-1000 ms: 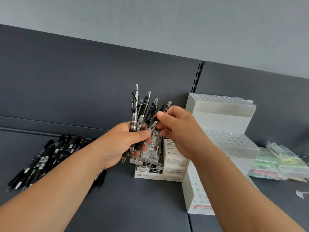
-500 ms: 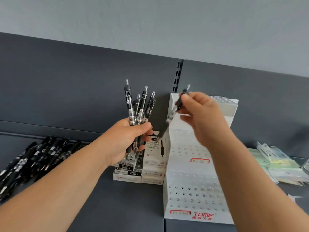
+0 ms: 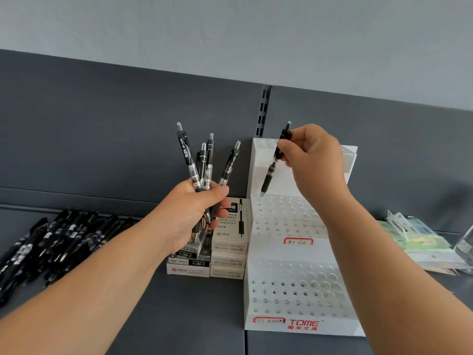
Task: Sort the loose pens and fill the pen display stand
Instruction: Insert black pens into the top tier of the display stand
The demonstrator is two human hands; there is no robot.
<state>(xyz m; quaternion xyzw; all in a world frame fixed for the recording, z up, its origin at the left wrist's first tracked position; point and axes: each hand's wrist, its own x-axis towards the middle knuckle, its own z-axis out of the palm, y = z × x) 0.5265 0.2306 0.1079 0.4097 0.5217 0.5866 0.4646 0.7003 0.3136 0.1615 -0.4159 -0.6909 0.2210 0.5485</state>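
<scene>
stand [image 3: 268, 252] right of shelf [image 3: 192, 316] centre | loose pens [image 3: 58, 237] at left edge | left hand [image 3: 189, 213] clenched round bunch [image 3: 188, 155] | right hand [image 3: 314, 160] pinches pen [image 3: 271, 172] by clip, tip over stand's middle tier | likely light, stiff, slick: hold upper barrel

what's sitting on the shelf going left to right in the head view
pile of loose pens → stack of pen boxes → white display stand → green packets
</scene>
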